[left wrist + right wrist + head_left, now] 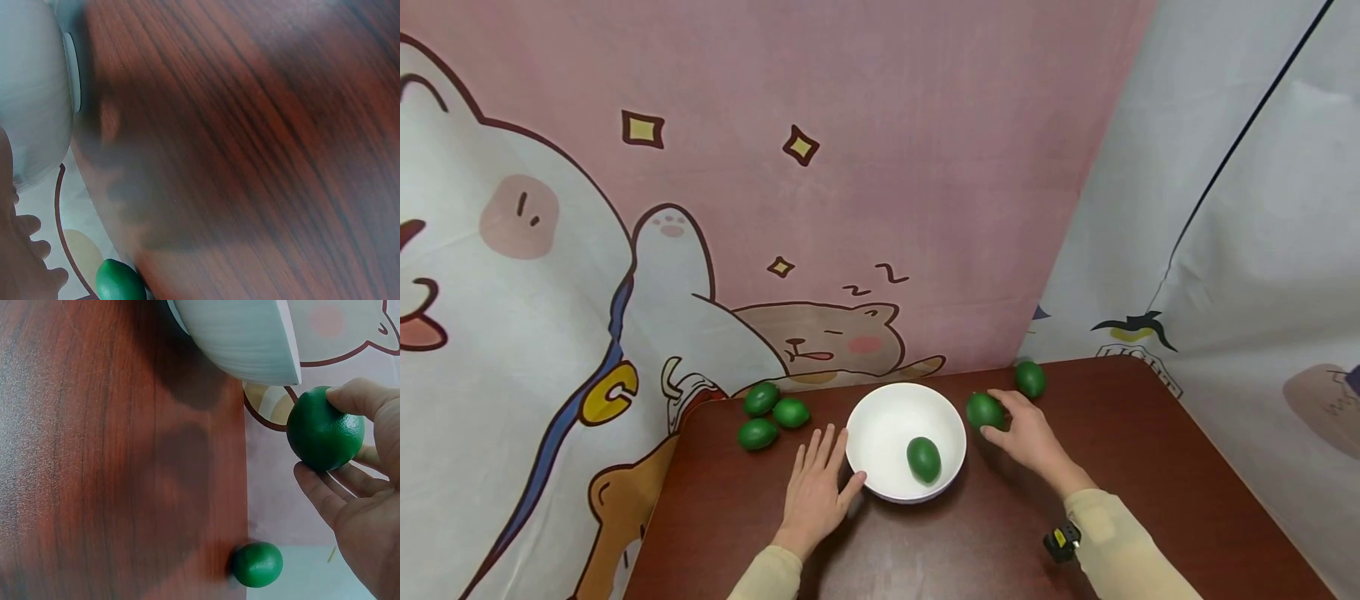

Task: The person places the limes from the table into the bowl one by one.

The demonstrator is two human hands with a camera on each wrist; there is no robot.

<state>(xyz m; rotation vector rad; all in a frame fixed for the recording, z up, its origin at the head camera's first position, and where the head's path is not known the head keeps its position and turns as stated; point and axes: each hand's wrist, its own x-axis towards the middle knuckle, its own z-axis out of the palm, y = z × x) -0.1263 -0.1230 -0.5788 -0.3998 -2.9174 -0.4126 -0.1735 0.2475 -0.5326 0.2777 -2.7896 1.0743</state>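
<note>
A white bowl [880,429] stands on the table with one green lime [923,460] inside it. Just right of the bowl, my right hand [1032,442] holds another lime [325,428] between thumb and fingers; the right wrist view shows it raised off the table. My left hand [816,493] is spread with straight fingers at the bowl's left side, its thumb by the rim; whether it touches I cannot tell. In the left wrist view, its fingers [31,250] show beside the bowl wall [34,81].
Left of the bowl, three limes lie together: a back one [762,398], a right one [791,412] and a front one [757,434]. Another lime [1030,379] sits at the table's back edge, right of the bowl. A printed cloth [970,208] hangs behind the brown table [955,550].
</note>
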